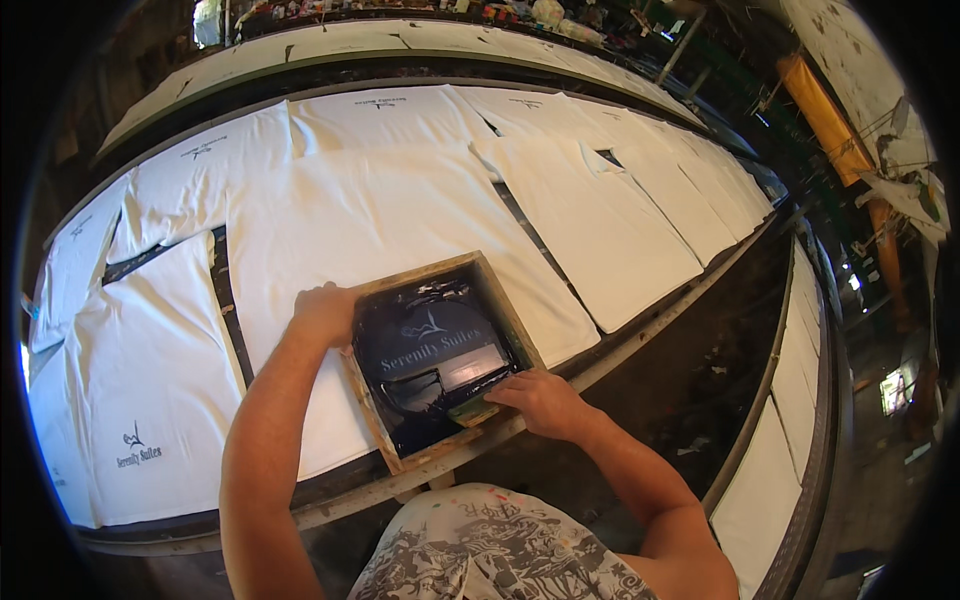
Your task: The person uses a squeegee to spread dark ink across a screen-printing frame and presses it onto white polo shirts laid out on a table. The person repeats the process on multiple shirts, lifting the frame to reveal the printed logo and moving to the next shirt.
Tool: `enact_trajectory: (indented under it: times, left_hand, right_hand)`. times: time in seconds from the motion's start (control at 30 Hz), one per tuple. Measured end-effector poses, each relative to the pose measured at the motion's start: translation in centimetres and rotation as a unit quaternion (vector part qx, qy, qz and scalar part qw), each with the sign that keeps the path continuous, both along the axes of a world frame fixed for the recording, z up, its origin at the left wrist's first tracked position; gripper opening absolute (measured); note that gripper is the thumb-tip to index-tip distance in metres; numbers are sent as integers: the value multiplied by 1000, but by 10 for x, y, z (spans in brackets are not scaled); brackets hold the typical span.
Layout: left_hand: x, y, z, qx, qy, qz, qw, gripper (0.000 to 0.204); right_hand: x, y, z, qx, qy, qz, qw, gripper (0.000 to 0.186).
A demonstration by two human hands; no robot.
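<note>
A wooden-framed printing screen (376,420) lies on a white cloth (330,215) at the table's near edge. Dark ink coats its mesh, and a logo with lettering shows through the middle. My left hand (325,316) is closed round the frame's upper left corner. In the lower right of the frame, my right hand (543,402) grips a squeegee (470,411), its fingers bent over the top edge. The squeegee's blade rests on the inky mesh, partly hidden by the hand.
More white cloths (160,370) cover the long table, several bearing a dark printed logo (138,450). Behind it runs another cloth-covered table (350,38), with a third (765,480) to the right across a dark aisle (690,370). Colourful clutter (440,8) lines the far end.
</note>
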State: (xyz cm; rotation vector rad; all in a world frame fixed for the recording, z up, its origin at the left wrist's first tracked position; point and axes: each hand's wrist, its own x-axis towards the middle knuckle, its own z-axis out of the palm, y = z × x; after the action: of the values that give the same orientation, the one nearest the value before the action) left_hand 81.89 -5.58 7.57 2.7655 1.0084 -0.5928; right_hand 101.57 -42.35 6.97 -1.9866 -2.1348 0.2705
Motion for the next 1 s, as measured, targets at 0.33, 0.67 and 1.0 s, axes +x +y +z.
enact_trajectory:
  times: [0.33, 0.67, 1.0]
  left_hand:
    - [-5, 9, -18, 20, -56, 3, 998, 59]
    - [0, -2, 3, -23, -15, 47, 999, 59]
    - [1, -10, 8, -25, -16, 72, 997, 71]
  right_hand:
    - [-7, 9, -8, 42, 2, 40, 998, 49]
    - [-20, 26, -38, 81, 4, 101, 992, 57]
    - [-27, 114, -71, 147, -11, 73, 986, 54]
